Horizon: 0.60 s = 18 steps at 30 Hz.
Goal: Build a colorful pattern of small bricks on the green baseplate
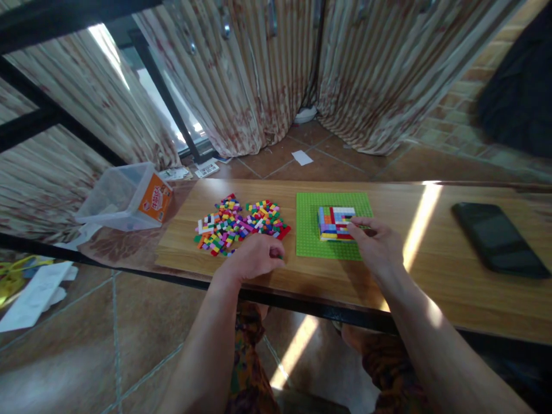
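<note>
On a green baseplate (307, 230) stands a low rectangular block of toy building bricks (332, 221), its layers red, white, blue, orange, purple and yellow. My right hand (375, 244) is at the block's right end, thumb and fingers pinched together at its top. Whether a separate brick sits in that pinch is hidden. My left hand (259, 256) is closed above the table's near side, left of the baseplate. A tiny dark green bit shows by its fingertips, too small to name for sure. Just behind that hand spreads a pile of loose toy bricks (235, 224) in many colours.
The wooden table (414, 241) carries a black phone (500, 238) at the right. A clear plastic box (118, 192) with an orange label stands beyond the table's left end. Curtains (241, 75) hang behind, and papers (302, 157) lie on the tiled floor.
</note>
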{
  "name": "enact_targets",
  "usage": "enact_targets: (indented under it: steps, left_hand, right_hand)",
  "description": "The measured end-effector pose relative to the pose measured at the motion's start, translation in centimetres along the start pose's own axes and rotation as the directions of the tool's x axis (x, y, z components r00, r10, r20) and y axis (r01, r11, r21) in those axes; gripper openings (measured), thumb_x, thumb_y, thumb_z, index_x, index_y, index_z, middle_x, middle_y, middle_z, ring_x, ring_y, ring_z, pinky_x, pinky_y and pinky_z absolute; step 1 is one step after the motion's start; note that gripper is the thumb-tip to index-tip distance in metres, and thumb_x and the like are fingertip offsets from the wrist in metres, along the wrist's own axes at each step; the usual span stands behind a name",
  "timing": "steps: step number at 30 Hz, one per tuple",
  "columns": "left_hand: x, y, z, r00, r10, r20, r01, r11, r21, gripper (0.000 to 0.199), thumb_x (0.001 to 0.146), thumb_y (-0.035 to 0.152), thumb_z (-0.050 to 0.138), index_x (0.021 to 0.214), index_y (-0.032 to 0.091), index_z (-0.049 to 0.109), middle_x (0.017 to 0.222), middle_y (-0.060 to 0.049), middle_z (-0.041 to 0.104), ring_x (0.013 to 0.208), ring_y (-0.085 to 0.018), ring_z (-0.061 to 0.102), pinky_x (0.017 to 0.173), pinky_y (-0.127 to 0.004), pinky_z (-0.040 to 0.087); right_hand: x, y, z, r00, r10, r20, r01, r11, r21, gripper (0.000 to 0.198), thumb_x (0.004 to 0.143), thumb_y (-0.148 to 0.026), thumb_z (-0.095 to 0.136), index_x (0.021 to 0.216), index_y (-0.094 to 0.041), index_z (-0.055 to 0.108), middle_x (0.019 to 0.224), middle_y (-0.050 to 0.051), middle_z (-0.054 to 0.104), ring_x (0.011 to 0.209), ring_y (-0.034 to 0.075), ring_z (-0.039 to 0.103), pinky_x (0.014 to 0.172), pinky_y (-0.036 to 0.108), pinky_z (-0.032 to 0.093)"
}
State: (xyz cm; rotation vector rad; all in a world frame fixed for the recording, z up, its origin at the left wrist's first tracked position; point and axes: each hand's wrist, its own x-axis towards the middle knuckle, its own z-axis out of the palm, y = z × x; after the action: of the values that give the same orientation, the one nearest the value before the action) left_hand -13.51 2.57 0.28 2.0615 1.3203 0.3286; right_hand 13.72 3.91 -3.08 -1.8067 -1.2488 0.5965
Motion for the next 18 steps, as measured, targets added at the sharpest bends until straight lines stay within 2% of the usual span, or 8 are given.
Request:
enact_targets:
  steps: [3,5,8,11,18]
  left_hand:
    - [0.2,0.5,0.2,1.0,-0.007,0.016,0.006,0.998,0.066,0.01,0.074,0.016,0.063,0.071,0.018,0.072,0.067,0.001,0.068,0.064,-0.013,0.059,0.059,-0.022,0.04]
    - [0.5,1.0,0.3,1.0,0.022,-0.016,-0.021,0.998,0.067,0.011,0.077,0.016,0.061,0.072,0.017,0.071,0.069,0.0,0.068,0.066,-0.013,0.059,0.061,-0.022,0.041]
    - [1.5,1.7,0.6,0.986,0.086,-0.145,-0.089,0.996,-0.011,0.014,0.083,0.017,0.057,0.078,0.017,0.07,0.076,-0.001,0.07,0.071,-0.013,0.061,0.066,-0.023,0.044]
    - [3.2,2.6,1.7,0.958,0.071,-0.276,-0.11,0.986,-0.129,0.013,0.086,0.018,0.056,0.084,0.016,0.068,0.077,-0.001,0.07,0.071,-0.013,0.063,0.068,-0.024,0.045]
    - [6.5,4.5,4.8,0.921,0.055,-0.386,-0.152,0.962,-0.225,0.009,0.085,0.018,0.06,0.083,0.017,0.069,0.077,-0.001,0.07,0.072,-0.014,0.063,0.069,-0.024,0.047]
  right_hand:
    - [0.1,0.1,0.1,1.0,0.015,0.009,-0.016,1.0,0.016,0.042,0.075,-0.049,0.065,0.099,-0.017,0.077,0.083,0.009,0.072,0.072,0.022,0.063,0.072,0.038,0.048]
    - [0.1,0.2,0.2,1.0,0.024,0.013,-0.024,0.999,0.027,0.043,0.075,-0.049,0.065,0.1,-0.017,0.077,0.083,0.009,0.072,0.073,0.022,0.063,0.072,0.038,0.047]
    - [0.2,0.4,0.2,0.999,0.021,0.026,-0.022,0.999,0.04,0.043,0.075,-0.05,0.065,0.1,-0.017,0.077,0.083,0.009,0.072,0.073,0.022,0.063,0.071,0.038,0.047]
    - [0.2,0.3,0.1,0.999,0.016,0.032,-0.017,0.999,0.041,0.042,0.076,-0.049,0.063,0.1,-0.017,0.077,0.082,0.008,0.071,0.073,0.022,0.063,0.071,0.038,0.047]
    - [0.0,-0.4,-0.3,0.999,0.026,0.043,-0.028,0.999,0.033,0.039,0.076,-0.046,0.062,0.098,-0.018,0.077,0.083,0.009,0.071,0.073,0.022,0.063,0.071,0.037,0.047]
